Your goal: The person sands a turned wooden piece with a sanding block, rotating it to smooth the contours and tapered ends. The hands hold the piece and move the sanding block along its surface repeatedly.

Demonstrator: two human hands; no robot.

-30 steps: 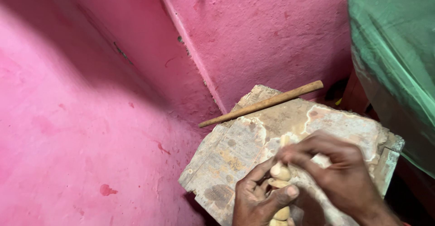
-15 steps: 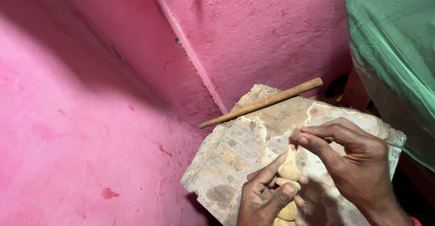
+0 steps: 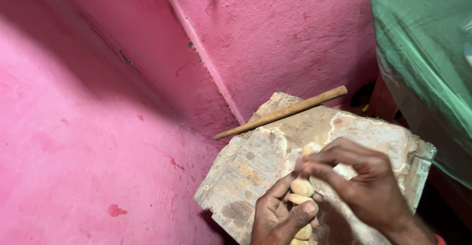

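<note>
My left hand (image 3: 282, 215) grips a pale, lumpy roll of dough (image 3: 301, 188) above a worn, flour-stained wooden board (image 3: 255, 164). Its thumb presses across the roll, and more lumps show below the fingers. My right hand (image 3: 361, 181) is over the top of the roll, with its fingertips pinching the upper end. A thin wooden rolling stick (image 3: 280, 113) lies across the board's far edge, apart from both hands.
Pink plastered walls (image 3: 275, 33) meet in a corner behind the board, and the pink floor (image 3: 83, 166) spreads to the left. A green cloth-covered object (image 3: 425, 63) stands at the right, close to the board's right corner.
My right hand lifted off the dough with fingers stretched, then came back down and now pinches its top. The left hand kept its grip on the roll.
</note>
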